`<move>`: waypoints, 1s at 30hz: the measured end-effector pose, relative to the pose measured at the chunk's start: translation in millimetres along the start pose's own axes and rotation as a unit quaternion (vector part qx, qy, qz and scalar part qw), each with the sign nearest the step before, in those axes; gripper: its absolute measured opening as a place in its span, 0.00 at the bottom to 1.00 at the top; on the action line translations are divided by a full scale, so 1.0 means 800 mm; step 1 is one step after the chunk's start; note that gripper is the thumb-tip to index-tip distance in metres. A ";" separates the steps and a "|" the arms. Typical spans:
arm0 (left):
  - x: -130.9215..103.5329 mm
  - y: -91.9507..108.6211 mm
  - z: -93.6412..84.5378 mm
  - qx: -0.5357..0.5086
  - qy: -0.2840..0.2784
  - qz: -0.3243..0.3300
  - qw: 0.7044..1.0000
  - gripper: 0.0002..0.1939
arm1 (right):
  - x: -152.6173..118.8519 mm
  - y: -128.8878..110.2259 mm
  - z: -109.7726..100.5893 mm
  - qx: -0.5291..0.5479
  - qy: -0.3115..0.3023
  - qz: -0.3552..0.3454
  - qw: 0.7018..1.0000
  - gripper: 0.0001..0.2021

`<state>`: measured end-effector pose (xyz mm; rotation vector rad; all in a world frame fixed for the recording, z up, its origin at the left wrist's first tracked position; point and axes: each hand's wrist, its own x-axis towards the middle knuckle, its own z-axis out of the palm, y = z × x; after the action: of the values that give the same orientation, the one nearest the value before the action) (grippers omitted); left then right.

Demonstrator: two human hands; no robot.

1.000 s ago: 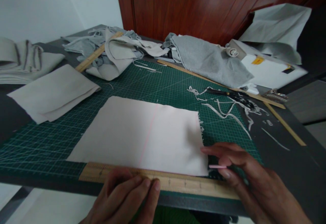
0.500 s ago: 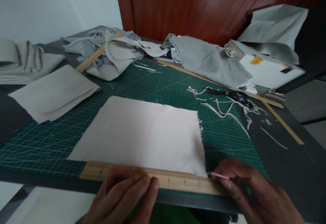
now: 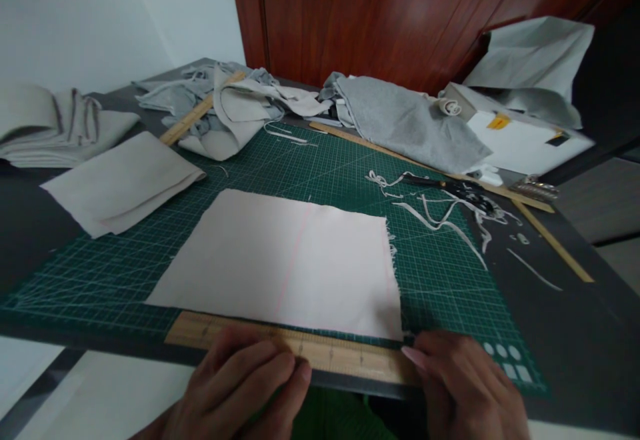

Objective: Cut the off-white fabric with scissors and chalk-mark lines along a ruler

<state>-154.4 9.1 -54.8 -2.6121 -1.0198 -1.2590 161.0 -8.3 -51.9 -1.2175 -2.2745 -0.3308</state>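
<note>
A pale cloth rectangle [image 3: 340,260] lies flat on the green cutting mat [image 3: 345,173], with a pink line across its middle and another by its frayed right edge. Along its near edge runs a wooden ruler [image 3: 345,355], a narrow gap between them. My left hand [image 3: 250,380] is closed, fingertips bunched against the ruler. At the ruler's right end, my right hand [image 3: 460,380] is curled near the cloth's corner. A pink tip [image 3: 413,357] shows at its fingers, seemingly the slim pink pen seen earlier; the rest is hidden.
To the left lie a folded cloth [image 3: 125,180] and a cloth stack [image 3: 65,127]. Grey scraps [image 3: 175,97] and grey fabric [image 3: 410,117] sit behind. Black-handled scissors [image 3: 470,193] rest among white strips at right, near a white box [image 3: 530,130] and more wooden rulers [image 3: 555,243].
My right hand has shifted left and curled more over the ruler's end. The ruler now sits slightly apart from the cloth's near edge. My left hand stays on the ruler.
</note>
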 end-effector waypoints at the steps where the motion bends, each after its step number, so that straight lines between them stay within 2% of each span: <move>1: 0.001 -0.001 0.000 -0.003 0.006 0.008 1.000 0.11 | -0.002 -0.001 0.000 -0.011 -0.013 -0.002 1.000 0.18; 4: 0.005 -0.004 0.002 -0.024 0.036 0.029 0.999 0.13 | -0.006 -0.005 0.000 -0.030 -0.041 -0.002 0.999 0.20; 7: 0.007 -0.005 0.003 -0.037 0.039 0.034 0.998 0.11 | -0.006 -0.008 0.002 -0.027 -0.011 -0.010 1.000 0.20; 12: 0.010 -0.006 -0.001 -0.046 0.016 0.045 0.998 0.10 | 0.005 -0.010 0.007 0.004 0.047 -0.024 0.999 0.15; 16: 0.013 -0.010 -0.009 -0.072 -0.008 0.066 0.995 0.11 | 0.010 -0.009 0.006 0.022 0.056 -0.019 0.998 0.09; 20: 0.012 -0.011 -0.014 -0.042 -0.034 0.065 0.996 0.13 | 0.010 -0.002 0.004 0.029 0.051 -0.025 0.998 0.04; 24: 0.014 -0.007 -0.016 -0.014 -0.058 0.065 0.996 0.15 | 0.011 0.004 0.003 0.009 0.047 -0.027 0.998 0.04; 30: 0.018 -0.006 -0.015 -0.018 -0.070 0.075 0.995 0.12 | 0.013 0.006 0.002 -0.009 0.041 -0.014 0.999 0.07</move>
<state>-158.9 16.5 -37.7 -2.7772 -0.8065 -1.0846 159.8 2.6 -47.5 -1.1620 -2.2237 -0.4061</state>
